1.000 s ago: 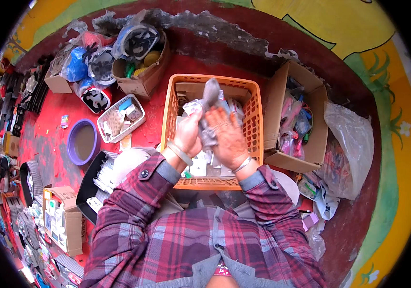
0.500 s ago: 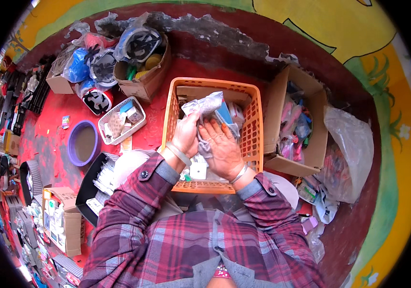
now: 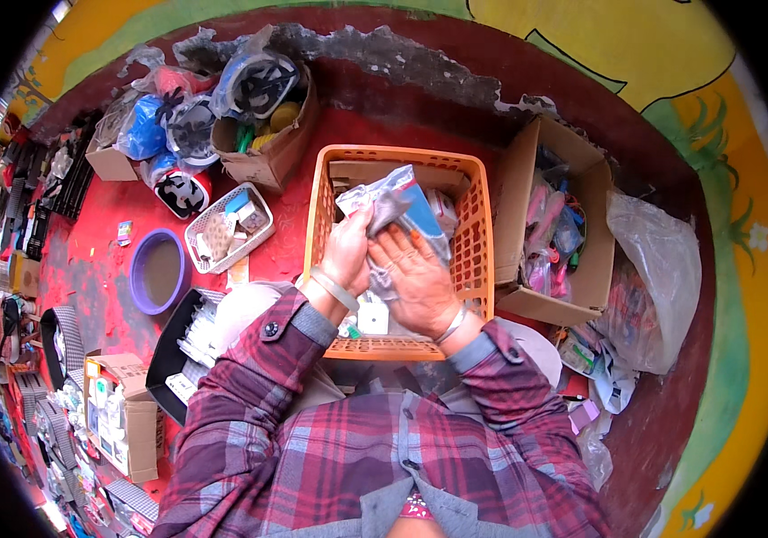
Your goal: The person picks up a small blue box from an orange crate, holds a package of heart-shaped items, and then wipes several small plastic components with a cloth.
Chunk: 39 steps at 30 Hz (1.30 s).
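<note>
Packet (image 3: 379, 190) at centre frame, over the orange basket (image 3: 402, 153): our left hand (image 3: 347, 255) grasps it; our right hand (image 3: 420, 282) slants leftward, fingers extended over grey cloth (image 3: 383, 285), its grip we cannot tell.

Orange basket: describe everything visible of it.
The orange basket looks plastic: rectangular, lidless, with a smooth rim and walls full of holes. It stands upright near the picture's middle. Inside show brown cardboard along its far wall and a white item nearer. The left hand and right hand hide part of it; whether they touch it is unclear.
</note>
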Tool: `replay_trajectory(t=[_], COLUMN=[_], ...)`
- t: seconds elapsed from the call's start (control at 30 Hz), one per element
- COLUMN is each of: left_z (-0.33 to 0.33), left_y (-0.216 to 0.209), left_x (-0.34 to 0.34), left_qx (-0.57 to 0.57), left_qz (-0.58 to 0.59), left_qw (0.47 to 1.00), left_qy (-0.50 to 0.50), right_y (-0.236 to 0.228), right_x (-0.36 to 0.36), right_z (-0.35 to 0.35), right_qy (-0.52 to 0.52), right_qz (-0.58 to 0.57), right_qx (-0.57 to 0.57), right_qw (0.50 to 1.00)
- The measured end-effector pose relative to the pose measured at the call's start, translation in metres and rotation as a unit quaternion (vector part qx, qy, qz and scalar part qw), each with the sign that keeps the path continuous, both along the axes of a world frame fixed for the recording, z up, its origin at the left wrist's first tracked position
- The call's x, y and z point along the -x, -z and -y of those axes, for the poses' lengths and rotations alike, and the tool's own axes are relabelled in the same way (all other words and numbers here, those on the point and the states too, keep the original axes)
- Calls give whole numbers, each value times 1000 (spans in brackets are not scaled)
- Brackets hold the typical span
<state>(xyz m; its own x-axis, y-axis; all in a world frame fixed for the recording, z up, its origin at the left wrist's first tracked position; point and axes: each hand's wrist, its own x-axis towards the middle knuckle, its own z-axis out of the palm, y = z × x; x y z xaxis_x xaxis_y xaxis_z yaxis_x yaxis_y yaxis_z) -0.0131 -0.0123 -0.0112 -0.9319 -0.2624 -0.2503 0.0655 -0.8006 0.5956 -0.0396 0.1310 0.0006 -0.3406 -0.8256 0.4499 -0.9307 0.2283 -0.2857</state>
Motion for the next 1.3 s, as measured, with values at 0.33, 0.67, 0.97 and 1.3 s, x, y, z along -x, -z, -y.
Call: replay_trajectory(t=[0.33, 0.67, 0.97, 1.3], left_z=[7, -13, -22, -16], left_y=[-27, 16, 9, -24], left_x=[-4, 13, 16, 15], left_qx=[-109, 265, 529, -141], left_qz=[-62, 36, 14, -147], left_qw=[992, 961, 845, 976], left_qy=[24, -63, -76, 79], right_y=[5, 2, -5, -33], right_x=[96, 28, 21, 26], right_z=[-49, -6, 0, -10], right_qy=[104, -3, -11, -51], right_qz=[708, 845, 786, 773], right_qx=[474, 425, 488, 465], right_qw=[513, 325, 379, 429])
